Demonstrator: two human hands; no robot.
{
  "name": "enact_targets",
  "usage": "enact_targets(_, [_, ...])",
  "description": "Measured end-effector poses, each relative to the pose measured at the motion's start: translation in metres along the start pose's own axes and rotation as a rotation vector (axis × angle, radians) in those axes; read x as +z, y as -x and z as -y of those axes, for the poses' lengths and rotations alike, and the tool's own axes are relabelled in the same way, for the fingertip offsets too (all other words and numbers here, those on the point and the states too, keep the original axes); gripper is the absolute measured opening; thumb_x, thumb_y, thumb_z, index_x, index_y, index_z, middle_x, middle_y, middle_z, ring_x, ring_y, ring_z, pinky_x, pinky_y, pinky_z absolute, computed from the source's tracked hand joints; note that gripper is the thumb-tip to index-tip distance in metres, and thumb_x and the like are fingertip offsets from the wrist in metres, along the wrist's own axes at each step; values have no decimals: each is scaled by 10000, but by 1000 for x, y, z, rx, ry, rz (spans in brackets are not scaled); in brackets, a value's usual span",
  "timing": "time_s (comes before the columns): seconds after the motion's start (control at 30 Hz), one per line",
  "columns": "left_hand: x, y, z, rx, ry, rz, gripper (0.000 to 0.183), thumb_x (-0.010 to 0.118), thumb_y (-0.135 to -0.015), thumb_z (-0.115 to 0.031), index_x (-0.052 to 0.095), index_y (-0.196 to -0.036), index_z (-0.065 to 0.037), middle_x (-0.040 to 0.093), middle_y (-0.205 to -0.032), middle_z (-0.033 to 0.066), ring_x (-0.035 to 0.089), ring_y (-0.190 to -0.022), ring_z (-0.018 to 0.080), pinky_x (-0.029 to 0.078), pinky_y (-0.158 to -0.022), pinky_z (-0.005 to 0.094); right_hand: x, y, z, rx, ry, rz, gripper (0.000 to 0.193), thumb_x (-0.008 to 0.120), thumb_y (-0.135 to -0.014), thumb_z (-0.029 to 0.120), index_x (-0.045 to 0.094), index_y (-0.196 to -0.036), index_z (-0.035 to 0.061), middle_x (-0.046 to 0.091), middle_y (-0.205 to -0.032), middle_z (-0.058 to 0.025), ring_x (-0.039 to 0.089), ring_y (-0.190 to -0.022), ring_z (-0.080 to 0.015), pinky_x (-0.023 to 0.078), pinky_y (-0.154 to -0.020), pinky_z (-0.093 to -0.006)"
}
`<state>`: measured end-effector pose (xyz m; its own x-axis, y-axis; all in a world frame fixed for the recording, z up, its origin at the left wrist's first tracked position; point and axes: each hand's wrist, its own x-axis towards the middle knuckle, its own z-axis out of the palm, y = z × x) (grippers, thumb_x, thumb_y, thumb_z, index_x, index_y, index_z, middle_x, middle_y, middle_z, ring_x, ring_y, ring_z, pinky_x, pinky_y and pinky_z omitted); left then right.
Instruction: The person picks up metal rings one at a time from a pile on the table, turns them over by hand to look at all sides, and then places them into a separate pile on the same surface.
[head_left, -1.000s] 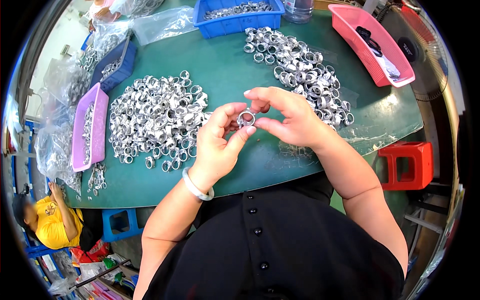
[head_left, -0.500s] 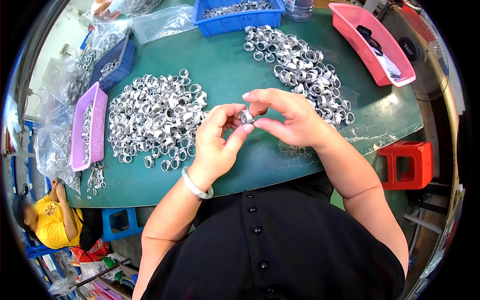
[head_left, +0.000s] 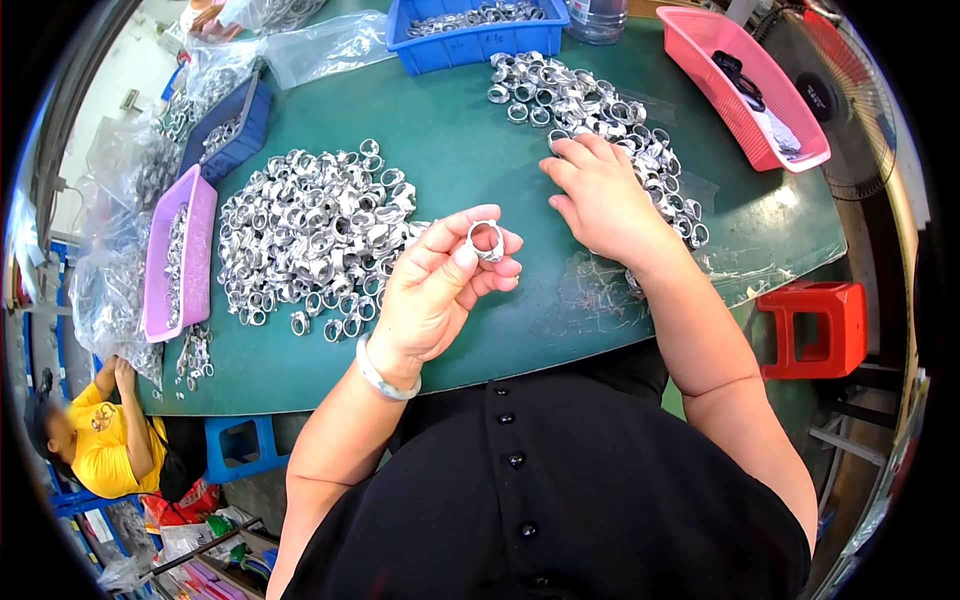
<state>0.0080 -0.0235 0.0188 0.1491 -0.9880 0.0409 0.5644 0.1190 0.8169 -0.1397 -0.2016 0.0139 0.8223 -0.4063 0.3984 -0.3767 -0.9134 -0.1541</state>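
Between the thumb and fingers of my left hand (head_left: 425,295) a silver-grey metal ring (head_left: 491,254) is pinched, its round opening facing up toward me. My right hand (head_left: 607,205) rests at the left side of a pile of similar rings (head_left: 572,92) on the right of the green table. Its fingers are partly spread and bent, the tips by the rings; nothing shows in them. Part of that pile is hidden under the hand. A larger heap of rings (head_left: 310,225) lies to the left of my left hand.
A purple basket (head_left: 152,270) and blue bins (head_left: 480,42) hold more metal pieces. On the far right of the green table (head_left: 450,130) sits a pink basket (head_left: 690,85). Red (head_left: 845,330) and blue stools (head_left: 235,450) stand below. A person in yellow (head_left: 110,450) sits at lower left.
My right hand has left the ring and moved right to the pile there. My left hand has turned, keeping the ring, which now shows its round opening.
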Motion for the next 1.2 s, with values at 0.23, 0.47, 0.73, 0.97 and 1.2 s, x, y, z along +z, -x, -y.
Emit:
enact_targets(0.23, [0, 2, 4, 64, -118, 18, 356, 523, -952, -88, 481, -1297, -14, 584, -1177, 138, 607, -1014, 205, 501, -892, 341, 0, -3, -8, -66, -101, 12, 262, 664, -769, 98, 630, -1018, 26, 590, -1010, -104, 509, -1028, -289, 421, -899, -399])
enact_targets(0.47, [-5, 4, 6, 124, -216, 61, 355, 547, -913, -18, 482, -1262, -10, 547, -1209, 167, 600, -1030, 205, 502, -891, 319, -2, -3, -6, -64, -166, -13, 291, 665, -723, 21, 619, -1009, 5, 593, -959, -119, 525, -983, -299, 437, -883, -389])
enact_targets(0.73, [-4, 4, 6, 158, -244, 79, 356, 571, -899, -22, 492, -1246, -12, 543, -1211, 167, 596, -1026, 208, 500, -889, 317, 3, -2, -7, -40, -175, -32, 307, 598, -727, -36, 628, -1029, 9, 584, -988, -128, 501, -1016, -311, 427, -904, -384])
enact_targets(0.97, [-6, 5, 3, 114, -103, 83, 371, 613, -882, -34, 512, -1239, -11, 561, -1219, 124, 574, -1037, 175, 477, -906, 301, 5, -1, -8, -14, -227, -6, 338, 523, -729, -100, 611, -1041, -5, 581, -1004, -140, 508, -995, -324, 437, -884, -384])
enact_targets(1.2, [-7, 6, 4, 136, -142, 99, 385, 617, -865, -21, 517, -1237, -36, 553, -1215, 146, 572, -1019, 166, 463, -919, 300, 5, -2, -7, -9, -251, -16, 332, 514, -728, -102, 615, -1029, -3, 577, -947, -132, 511, -941, -317, 440, -840, -381])
